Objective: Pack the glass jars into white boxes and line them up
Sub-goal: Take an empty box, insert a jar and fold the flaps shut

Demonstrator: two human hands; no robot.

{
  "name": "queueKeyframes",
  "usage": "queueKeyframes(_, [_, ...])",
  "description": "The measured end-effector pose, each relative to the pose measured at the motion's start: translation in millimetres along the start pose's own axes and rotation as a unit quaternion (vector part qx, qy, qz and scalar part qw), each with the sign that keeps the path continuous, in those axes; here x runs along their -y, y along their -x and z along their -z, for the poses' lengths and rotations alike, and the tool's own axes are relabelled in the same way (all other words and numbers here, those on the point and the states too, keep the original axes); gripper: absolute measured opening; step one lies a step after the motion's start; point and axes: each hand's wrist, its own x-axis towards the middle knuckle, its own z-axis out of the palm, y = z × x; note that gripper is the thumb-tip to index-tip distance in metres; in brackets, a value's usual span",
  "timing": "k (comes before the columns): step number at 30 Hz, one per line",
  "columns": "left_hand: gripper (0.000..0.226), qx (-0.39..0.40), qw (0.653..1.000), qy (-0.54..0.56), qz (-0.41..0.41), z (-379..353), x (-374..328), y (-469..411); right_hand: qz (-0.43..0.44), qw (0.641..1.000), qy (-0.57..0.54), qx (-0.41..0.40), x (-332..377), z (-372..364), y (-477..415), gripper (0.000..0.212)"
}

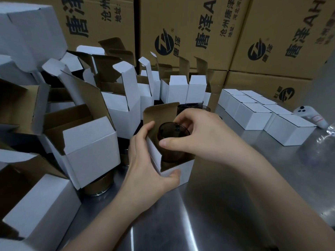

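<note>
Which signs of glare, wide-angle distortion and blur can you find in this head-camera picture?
Head view: bright glare streaks cross the steel table; the wide lens tilts and bows the brown cartons behind; light is dim, so the dark glass jar in the right hand shows little detail; the far right edge looks blurred.

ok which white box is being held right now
The open white box at centre: the left hand grips it, the right hand holds a dark glass jar in its opening; no other box is touched.

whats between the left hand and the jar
The box wall; the left hand grips it outside, the jar is partly inside, in the head view.
</note>
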Motion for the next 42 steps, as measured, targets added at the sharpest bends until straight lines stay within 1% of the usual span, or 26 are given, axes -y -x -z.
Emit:
queueKeyframes(11, [0.105,0.006,1.000,0.002,0.010,1,0,0,0.029,0.994,0.093,0.044,6,-11,-5,0.051])
queueKeyframes(21, [0.105,-0.001,1.000,0.000,0.002,0,1,-1,0.058,0.986,0.137,0.079,10,-12,-8,0.047])
queueKeyframes(26, [0.105,-0.002,1.000,0.000,0.002,0,3,-2,0.067,0.976,0.176,0.106,12,-15,-7,0.046])
queueKeyframes(28, [0.105,-0.001,1.000,-0.002,-0.001,0,2,-2,0.071,0.974,0.184,0.107,12,-16,-7,0.049])
queueKeyframes(33, [0.105,0.003,1.000,-0.002,-0.004,1,1,-2,0.076,0.972,0.194,0.111,12,-21,-9,0.056])
queueKeyframes(42, [0.102,-0.005,1.000,0.004,-0.004,0,2,-3,0.048,0.957,0.236,0.162,20,-23,-18,0.054])
